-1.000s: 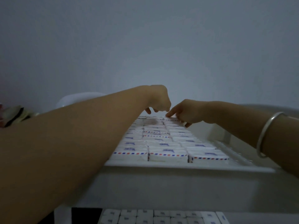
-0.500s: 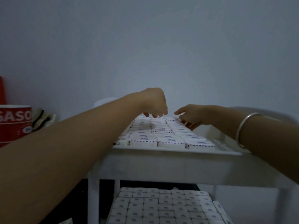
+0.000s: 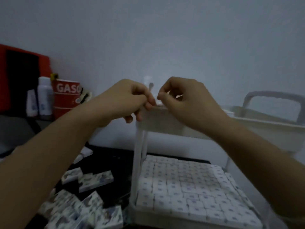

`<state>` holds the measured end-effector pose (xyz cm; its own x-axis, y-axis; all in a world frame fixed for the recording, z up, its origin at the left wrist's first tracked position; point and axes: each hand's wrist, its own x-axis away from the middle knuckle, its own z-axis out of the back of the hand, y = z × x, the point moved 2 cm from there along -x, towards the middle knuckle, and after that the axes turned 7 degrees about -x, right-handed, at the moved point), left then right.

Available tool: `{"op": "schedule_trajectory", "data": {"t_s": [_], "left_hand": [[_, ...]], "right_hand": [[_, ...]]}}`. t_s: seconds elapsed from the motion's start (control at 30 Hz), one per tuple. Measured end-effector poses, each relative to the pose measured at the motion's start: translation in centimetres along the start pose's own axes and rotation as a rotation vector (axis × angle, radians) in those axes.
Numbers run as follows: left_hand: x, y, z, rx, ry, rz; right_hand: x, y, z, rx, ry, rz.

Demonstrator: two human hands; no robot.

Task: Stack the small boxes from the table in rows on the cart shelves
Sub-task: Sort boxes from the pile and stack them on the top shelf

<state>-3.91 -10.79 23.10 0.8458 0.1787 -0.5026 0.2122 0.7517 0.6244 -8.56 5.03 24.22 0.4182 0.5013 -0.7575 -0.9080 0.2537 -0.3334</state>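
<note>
The left hand and right hand hover, nearly touching, at the cart top corner, fingers curled; whether either pinches anything, I cannot tell; small boxes fill the cart's lower shelf in rows; loose boxes lie left of the cart.

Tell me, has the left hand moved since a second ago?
Yes. The left hand has drawn back from over the far end of the cart's top shelf to the shelf's near left corner.
</note>
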Motion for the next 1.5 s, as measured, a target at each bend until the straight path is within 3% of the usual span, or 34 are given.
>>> {"op": "schedule_trajectory", "data": {"t_s": [0.13,0.3,0.4,0.5,0.63,0.8,0.93,1.13,1.23,1.37,1.5], "left_hand": [[7.2,-7.3,2.0,-0.040,0.123,0.074],[16.2,-20.7,4.4,-0.235,0.139,0.370],[21.5,-26.7,5.2,-0.213,0.185,0.481],[25.4,-30.3,5.2,-0.309,0.307,0.515],[27.7,-32.8,6.1,-0.521,0.420,0.425],[27.9,-34.7,5.9,-0.499,0.202,0.409],[27.2,-35.3,6.1,-0.469,0.094,0.490],[25.6,-35.2,7.4,-0.445,0.041,0.590],[25.2,-35.4,8.0,-0.397,0.010,0.591],[24.6,-35.2,8.2,-0.282,0.096,0.620],[24.4,-34.1,8.0,-0.144,0.243,0.622]], "right_hand": [[4.7,-1.4,-8.7,-0.124,-0.265,-0.012],[8.2,-0.7,-19.7,-0.178,-0.569,-0.062],[8.9,-0.8,-25.0,-0.216,-0.661,-0.130],[9.2,-1.6,-29.1,-0.237,-0.671,-0.134],[9.3,-3.5,-32.8,-0.246,-0.601,-0.014],[9.1,-5.2,-36.7,-0.156,-0.775,0.159],[7.9,-4.4,-38.9,0.082,-0.736,0.231],[6.9,-2.9,-41.1,0.377,-0.912,0.123],[6.8,-2.7,-41.9,0.325,-0.932,0.062],[6.6,-2.6,-41.9,0.109,-0.920,-0.084],[6.4,-3.3,-40.2,-0.165,-0.686,-0.097]]}}
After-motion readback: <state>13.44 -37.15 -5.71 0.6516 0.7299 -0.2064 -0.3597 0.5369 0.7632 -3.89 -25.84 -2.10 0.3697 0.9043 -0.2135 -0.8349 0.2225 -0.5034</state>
